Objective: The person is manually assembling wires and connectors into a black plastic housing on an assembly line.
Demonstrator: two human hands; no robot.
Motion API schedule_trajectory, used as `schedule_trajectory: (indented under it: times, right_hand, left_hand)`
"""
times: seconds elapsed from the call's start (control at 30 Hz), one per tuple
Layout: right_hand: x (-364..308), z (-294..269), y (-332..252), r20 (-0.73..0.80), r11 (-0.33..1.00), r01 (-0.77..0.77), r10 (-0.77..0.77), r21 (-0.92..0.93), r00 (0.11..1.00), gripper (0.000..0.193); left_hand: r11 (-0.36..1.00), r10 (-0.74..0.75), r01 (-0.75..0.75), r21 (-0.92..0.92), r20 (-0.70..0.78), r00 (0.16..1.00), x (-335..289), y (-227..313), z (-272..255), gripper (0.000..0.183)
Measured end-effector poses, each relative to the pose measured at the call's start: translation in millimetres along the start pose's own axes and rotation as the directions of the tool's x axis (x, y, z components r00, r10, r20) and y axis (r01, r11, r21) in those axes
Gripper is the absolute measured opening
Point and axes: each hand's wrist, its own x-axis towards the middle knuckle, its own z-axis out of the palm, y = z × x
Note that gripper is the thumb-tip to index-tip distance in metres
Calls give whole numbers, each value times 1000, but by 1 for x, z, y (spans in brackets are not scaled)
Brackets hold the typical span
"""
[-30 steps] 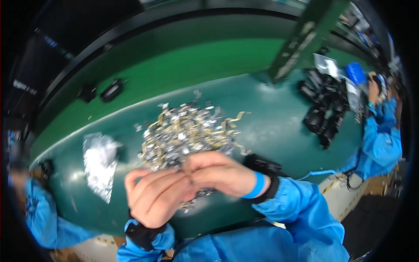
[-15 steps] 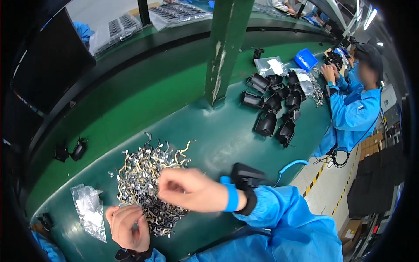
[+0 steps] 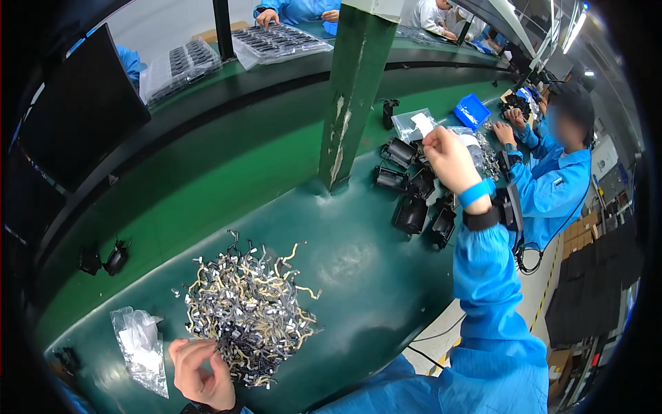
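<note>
A heap of short cables (image 3: 248, 300) with white and dark ends lies on the green table. At the heap's near left edge is my left hand (image 3: 201, 376), its fingers curled toward the thumb; whatever it may hold is hidden. My right arm stretches far to the right. My right hand (image 3: 452, 160) hovers over a group of black plastic housings (image 3: 412, 214) and covers part of them. Its fingertips are pinched together, and I cannot make out anything between them.
A clear plastic bag (image 3: 141, 348) lies left of the heap. Two black parts (image 3: 116, 257) sit by the far-left wall. A green post (image 3: 355, 103) rises behind the table. Beyond the housings are a blue bin (image 3: 472, 110) and a co-worker (image 3: 562, 162) in blue.
My right hand has gone from above the cable heap to the housings at the far right. My left hand has barely moved. A person's hands have appeared at the trays behind the partition.
</note>
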Motion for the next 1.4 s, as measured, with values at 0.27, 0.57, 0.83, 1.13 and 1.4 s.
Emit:
schedule_trajectory:
  times: [0.27, 0.57, 0.83, 1.13, 1.4]
  right_hand:
    - [75, 89, 86, 285, 856, 83, 78, -510, 955, 44]
    - [56, 47, 113, 422, 800, 159, 126, -578, 898, 57]
    - [-62, -14, -22, 146, 935, 213, -177, -285, 973, 66]
    - [-128, 10, -32, 145, 938, 127, -84, -321, 986, 75]
    - [-141, 23, -91, 227, 943, 199, -262, 268, 938, 73]
  left_hand:
    - [999, -45, 45, 22, -12, 999, -8, -19, 5, 7]
    - [999, -43, 43, 5, 0, 999, -7, -24, 6, 6]
    - [988, -143, 138, -71, -70, 987, -12, -21, 6, 10]
    - [954, -236, 211, -212, -99, 967, -13, -15, 10, 7]
    - [878, -344, 286, -384, -93, 934, -7, 1, 6, 4]
